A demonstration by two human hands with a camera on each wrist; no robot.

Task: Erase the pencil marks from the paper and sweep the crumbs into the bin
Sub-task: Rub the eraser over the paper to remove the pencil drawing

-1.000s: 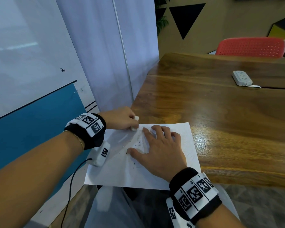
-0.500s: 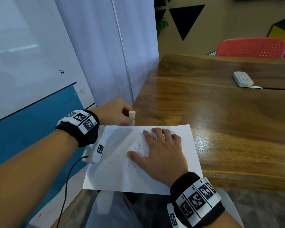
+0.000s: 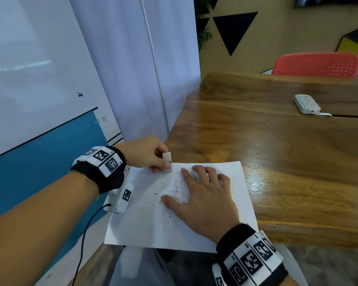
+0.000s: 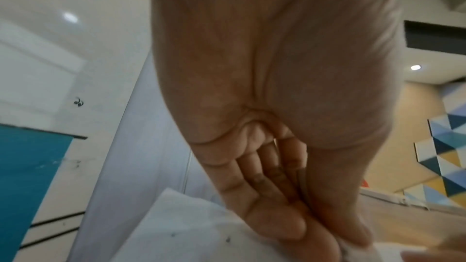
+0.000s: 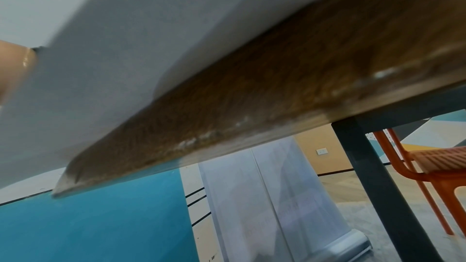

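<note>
A small white block eraser [image 3: 167,162] is pinched by the left hand [image 3: 145,154] at the far left edge of the white paper sheet [image 3: 145,221]. The sheet, strewn with dark crumbs [image 3: 167,193], is pressed flat on the brown wooden tabletop [image 3: 277,162] by the spread right hand [image 3: 205,201].

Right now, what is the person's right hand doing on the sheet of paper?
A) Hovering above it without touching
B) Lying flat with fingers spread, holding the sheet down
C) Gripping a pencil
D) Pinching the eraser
B: the right hand lies flat on the paper with fingers spread, while the left hand pinches the white eraser at the sheet's far edge.
</note>
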